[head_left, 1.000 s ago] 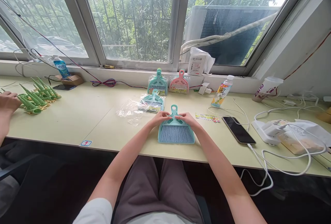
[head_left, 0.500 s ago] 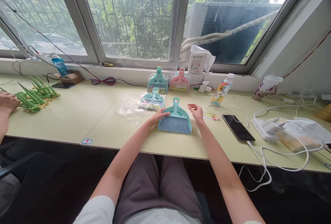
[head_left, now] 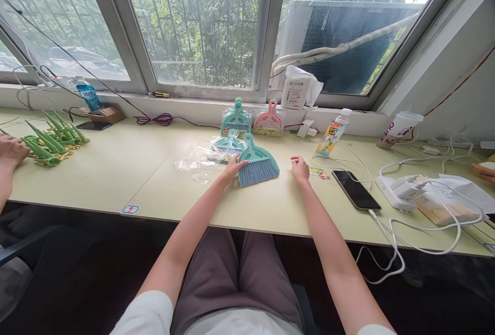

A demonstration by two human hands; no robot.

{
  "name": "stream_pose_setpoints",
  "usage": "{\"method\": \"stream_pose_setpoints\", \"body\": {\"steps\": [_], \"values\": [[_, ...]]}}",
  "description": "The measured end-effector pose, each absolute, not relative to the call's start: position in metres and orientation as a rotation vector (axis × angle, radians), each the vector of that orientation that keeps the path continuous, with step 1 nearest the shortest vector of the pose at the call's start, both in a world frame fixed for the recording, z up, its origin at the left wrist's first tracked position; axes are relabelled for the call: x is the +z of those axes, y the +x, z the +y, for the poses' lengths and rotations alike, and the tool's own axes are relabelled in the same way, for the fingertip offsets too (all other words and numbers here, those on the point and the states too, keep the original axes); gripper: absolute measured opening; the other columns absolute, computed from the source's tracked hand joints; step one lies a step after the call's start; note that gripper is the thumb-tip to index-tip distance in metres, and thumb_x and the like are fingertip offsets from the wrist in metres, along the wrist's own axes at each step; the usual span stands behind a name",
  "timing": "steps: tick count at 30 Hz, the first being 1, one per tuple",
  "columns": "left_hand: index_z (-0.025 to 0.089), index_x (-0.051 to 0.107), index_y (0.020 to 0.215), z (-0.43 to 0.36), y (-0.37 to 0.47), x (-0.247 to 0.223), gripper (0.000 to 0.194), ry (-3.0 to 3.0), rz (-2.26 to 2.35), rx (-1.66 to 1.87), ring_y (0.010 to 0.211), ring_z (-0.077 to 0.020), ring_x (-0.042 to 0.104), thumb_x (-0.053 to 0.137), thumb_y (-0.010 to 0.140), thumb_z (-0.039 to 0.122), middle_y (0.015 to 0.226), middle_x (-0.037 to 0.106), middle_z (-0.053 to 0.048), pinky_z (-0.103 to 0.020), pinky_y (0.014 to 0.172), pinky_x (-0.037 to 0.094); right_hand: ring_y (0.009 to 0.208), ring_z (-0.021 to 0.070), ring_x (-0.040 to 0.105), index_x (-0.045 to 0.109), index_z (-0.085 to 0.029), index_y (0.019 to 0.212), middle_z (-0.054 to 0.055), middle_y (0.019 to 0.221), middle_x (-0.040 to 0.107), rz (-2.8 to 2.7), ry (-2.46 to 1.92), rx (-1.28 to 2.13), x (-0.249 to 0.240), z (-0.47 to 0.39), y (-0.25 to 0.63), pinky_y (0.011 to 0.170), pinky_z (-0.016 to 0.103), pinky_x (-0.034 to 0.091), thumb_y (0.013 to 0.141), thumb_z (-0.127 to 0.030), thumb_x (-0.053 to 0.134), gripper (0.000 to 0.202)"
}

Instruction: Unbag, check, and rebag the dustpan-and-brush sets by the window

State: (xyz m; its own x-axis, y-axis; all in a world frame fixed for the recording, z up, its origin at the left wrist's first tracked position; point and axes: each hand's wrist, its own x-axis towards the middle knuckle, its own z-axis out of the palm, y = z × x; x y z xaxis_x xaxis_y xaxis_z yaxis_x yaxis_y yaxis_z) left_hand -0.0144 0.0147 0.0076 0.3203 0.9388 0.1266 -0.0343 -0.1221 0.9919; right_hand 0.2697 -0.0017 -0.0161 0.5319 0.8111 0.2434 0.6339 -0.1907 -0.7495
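Observation:
A teal dustpan and brush set (head_left: 258, 166) is tilted to the left in my left hand (head_left: 233, 166). The thumb of that hand lies over its left edge, and the brush's blue-grey bristles face me. Right of the set, my right hand (head_left: 300, 169) rests near the table with its fingers curled together; whether anything is in them I cannot make out. Close behind my left hand lie another teal set (head_left: 227, 144) in its wrapper and a crumpled clear plastic bag (head_left: 192, 164). A small printed card (head_left: 319, 172) lies just right of my right hand.
Wrapped teal (head_left: 236, 118) and pink (head_left: 268, 120) sets lean at the back wall. To the right are a drink bottle (head_left: 333, 134), a phone (head_left: 356, 190), cables and a power strip (head_left: 398, 195). At left, another person's hand (head_left: 12, 150) is beside green spiky pieces (head_left: 52, 144).
The dustpan set has moved back and left and turned to tilt left. My right hand has moved slightly right, away from it, and its fingers have curled. A hand appears at the far right.

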Motion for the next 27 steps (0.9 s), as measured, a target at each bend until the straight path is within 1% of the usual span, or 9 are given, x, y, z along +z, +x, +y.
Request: {"method": "stream_pose_setpoints", "body": {"steps": [4, 8, 13, 18, 20, 21, 23, 25, 27], "values": [[0.018, 0.056, 0.112, 0.015, -0.015, 0.007, 0.050, 1.424, 0.886, 1.051, 0.103, -0.0258, 0.061, 0.071, 0.071, 0.044, 0.110, 0.065, -0.010, -0.037, 0.087, 0.047, 0.082, 0.0200, 0.060, 0.063, -0.019, 0.104, 0.008, 0.099, 0.069, -1.168, -1.854, 0.229, -0.013, -0.005, 0.270, 0.067, 0.029, 0.036, 0.083, -0.021, 0.041, 0.030], [0.018, 0.057, 0.113, 0.018, -0.015, 0.005, 0.051, 1.438, 0.886, 1.054, 0.104, -0.0265, 0.061, 0.071, 0.071, 0.044, 0.108, 0.065, -0.010, -0.039, 0.088, 0.047, 0.082, 0.0205, 0.060, 0.062, -0.020, 0.104, 0.007, 0.099, 0.070, -1.149, -1.893, 0.195, -0.011, -0.007, 0.270, 0.069, 0.030, 0.036, 0.082, -0.022, 0.046, 0.027], [0.019, 0.058, 0.111, 0.021, -0.015, 0.002, 0.047, 1.474, 0.927, 1.062, 0.108, -0.0263, 0.060, 0.070, 0.072, 0.042, 0.111, 0.065, -0.010, -0.038, 0.090, 0.046, 0.088, 0.0232, 0.060, 0.062, -0.021, 0.100, 0.009, 0.097, 0.071, -1.119, -1.947, 0.158, -0.011, -0.007, 0.270, 0.080, 0.035, 0.035, 0.083, -0.024, 0.048, 0.023], [0.019, 0.058, 0.110, 0.021, -0.016, 0.001, 0.046, 1.457, 0.924, 1.049, 0.105, -0.0255, 0.061, 0.070, 0.072, 0.042, 0.109, 0.065, -0.010, -0.039, 0.091, 0.047, 0.092, 0.0241, 0.059, 0.062, -0.020, 0.100, 0.010, 0.098, 0.070, -1.147, -1.987, 0.204, -0.011, -0.006, 0.270, 0.086, 0.039, 0.034, 0.083, -0.021, 0.045, 0.024], [0.019, 0.058, 0.110, 0.020, -0.016, 0.002, 0.047, 1.443, 0.908, 1.049, 0.104, -0.0253, 0.062, 0.071, 0.072, 0.042, 0.109, 0.065, -0.010, -0.039, 0.090, 0.047, 0.095, 0.0246, 0.058, 0.062, -0.021, 0.101, 0.010, 0.098, 0.069, -1.170, -2.007, 0.191, -0.011, -0.006, 0.269, 0.090, 0.042, 0.033, 0.085, -0.021, 0.041, 0.026], [0.018, 0.058, 0.110, 0.020, -0.016, 0.002, 0.047, 1.439, 0.901, 1.048, 0.103, -0.0252, 0.062, 0.071, 0.072, 0.042, 0.110, 0.065, -0.010, -0.039, 0.090, 0.047, 0.100, 0.0258, 0.057, 0.063, -0.021, 0.102, 0.011, 0.101, 0.069, -1.178, -2.022, 0.164, -0.012, -0.006, 0.267, 0.092, 0.045, 0.032, 0.087, -0.023, 0.040, 0.027], [0.018, 0.058, 0.109, 0.018, -0.015, 0.004, 0.046, 1.437, 0.893, 1.046, 0.104, -0.0253, 0.062, 0.071, 0.072, 0.042, 0.111, 0.065, -0.010, -0.039, 0.090, 0.047, 0.113, 0.0295, 0.050, 0.061, -0.020, 0.109, 0.014, 0.113, 0.064, -1.190, -2.056, 0.088, -0.015, -0.005, 0.264, 0.096, 0.052, 0.028, 0.090, -0.029, 0.038, 0.032], [0.018, 0.059, 0.109, 0.017, -0.015, 0.006, 0.046, 1.434, 0.898, 1.046, 0.105, -0.0256, 0.061, 0.071, 0.072, 0.042, 0.111, 0.065, -0.011, -0.039, 0.090, 0.047, 0.124, 0.0327, 0.041, 0.058, -0.019, 0.119, 0.017, 0.128, 0.056, -1.215, -2.087, 0.058, -0.020, -0.005, 0.259, 0.098, 0.059, 0.025, 0.090, -0.035, 0.039, 0.038], [0.019, 0.059, 0.109, 0.016, -0.015, 0.008, 0.046, 1.419, 0.913, 1.051, 0.105, -0.0260, 0.061, 0.072, 0.072, 0.041, 0.110, 0.066, -0.010, -0.040, 0.091, 0.047, 0.129, 0.0332, 0.037, 0.053, -0.019, 0.126, 0.018, 0.136, 0.049, -1.313, -2.084, 0.111, -0.024, -0.006, 0.254, 0.101, 0.062, 0.022, 0.089, -0.036, 0.042, 0.042]]}}
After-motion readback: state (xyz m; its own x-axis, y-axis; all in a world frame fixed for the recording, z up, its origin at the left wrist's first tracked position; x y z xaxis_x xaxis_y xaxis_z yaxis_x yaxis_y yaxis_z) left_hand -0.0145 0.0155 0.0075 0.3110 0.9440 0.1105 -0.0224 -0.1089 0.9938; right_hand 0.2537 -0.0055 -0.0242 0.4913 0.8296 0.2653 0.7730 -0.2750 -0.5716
